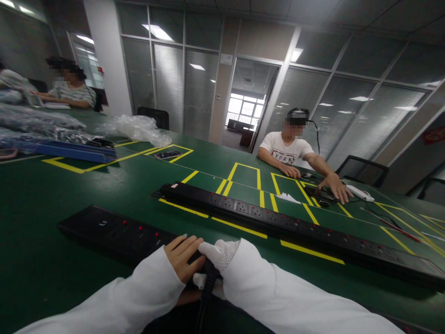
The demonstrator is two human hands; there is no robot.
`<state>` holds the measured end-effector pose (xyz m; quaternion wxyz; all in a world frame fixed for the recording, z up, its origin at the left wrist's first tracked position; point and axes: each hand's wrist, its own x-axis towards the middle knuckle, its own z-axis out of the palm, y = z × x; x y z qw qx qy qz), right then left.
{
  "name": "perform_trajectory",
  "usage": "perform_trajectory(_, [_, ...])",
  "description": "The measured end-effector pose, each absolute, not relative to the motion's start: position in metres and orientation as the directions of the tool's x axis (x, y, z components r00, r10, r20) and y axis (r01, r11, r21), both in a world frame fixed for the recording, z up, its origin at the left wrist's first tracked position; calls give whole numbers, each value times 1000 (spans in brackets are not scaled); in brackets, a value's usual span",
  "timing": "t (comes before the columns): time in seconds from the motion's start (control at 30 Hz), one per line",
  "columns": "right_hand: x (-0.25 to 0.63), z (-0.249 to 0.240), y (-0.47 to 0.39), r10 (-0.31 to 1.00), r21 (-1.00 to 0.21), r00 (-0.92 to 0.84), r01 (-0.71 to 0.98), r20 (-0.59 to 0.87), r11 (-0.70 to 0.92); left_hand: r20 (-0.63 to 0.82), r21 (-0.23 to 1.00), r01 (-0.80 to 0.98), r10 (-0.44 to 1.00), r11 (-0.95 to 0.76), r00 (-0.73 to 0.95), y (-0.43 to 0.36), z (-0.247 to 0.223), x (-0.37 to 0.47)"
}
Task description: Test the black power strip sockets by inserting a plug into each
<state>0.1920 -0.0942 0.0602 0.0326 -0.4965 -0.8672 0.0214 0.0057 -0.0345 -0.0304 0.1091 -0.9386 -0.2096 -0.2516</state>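
Observation:
A black power strip (107, 229) with red switches lies on the green table (38, 185), its near end under my hands. My left hand (185, 256) is bare and rests on that end, fingers pressed together over it. In a white dotted glove, my right hand (219, 257) is closed around the same end, beside the thick black cable (207, 287). The palm side of both hands is hidden. Beyond them a longer black power strip (271, 215) stretches diagonally to the right edge.
Yellow tape (239, 227) marks the table. Across it, a person (287, 146) reaches toward a dark device and a white strip (359, 192). Clear plastic wrap (135, 127), a blue bar (74, 150) and a phone (168, 155) lie at the left. Another person sits far left.

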Motion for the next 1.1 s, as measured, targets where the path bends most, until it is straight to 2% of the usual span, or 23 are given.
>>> perform_trajectory(0.4, [190,59,-96,880,-29,-472,880,57,474,534,-107,444,325,-890,780,-35,-26,5])
perform_trajectory(0.67, [198,61,-98,884,-81,-458,882,92,465,534,-69,466,362,-882,764,-38,-23,7])
perform_trajectory(0.83, [192,65,-102,860,-61,-504,859,86,509,465,-114,457,360,-882,809,-38,-18,5])
perform_trajectory(1.03, [190,76,-101,869,1,-488,872,81,490,500,-132,444,327,-886,802,-36,-23,4])
perform_trajectory(1.1, [192,75,-101,875,-39,-479,875,69,482,485,-138,442,328,-886,810,-35,-27,4])
